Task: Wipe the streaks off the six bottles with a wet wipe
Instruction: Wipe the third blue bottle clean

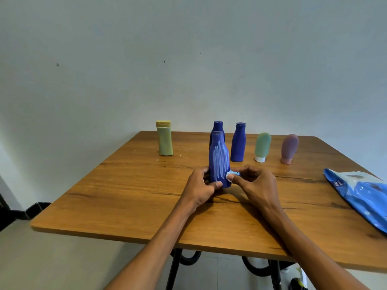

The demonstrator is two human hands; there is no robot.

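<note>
Blue bottle [219, 162] stands upright near the middle of the wooden counter [125, 195], its near face covered in white streaks from shoulder to base. Left hand [202, 189] grips it low, thumb across the front. Right hand [254, 181] pinches a bunched wet wipe [231, 175] against the bottle's lower right edge.

Judged from this: wiping of this bottle has barely begun, with nearly all its streaks still on.

Far row, left to right: yellow bottle [165, 139], a second blue bottle [217, 127] directly behind the held one and mostly hidden, a third blue bottle [238, 143], green bottle [262, 147] and pink bottle [289, 148], both cap-down. No streaks show on the sides facing the camera; whether they are finished, cannot tell.

Blue wipe pack [360, 193] lies at the right edge.
</note>
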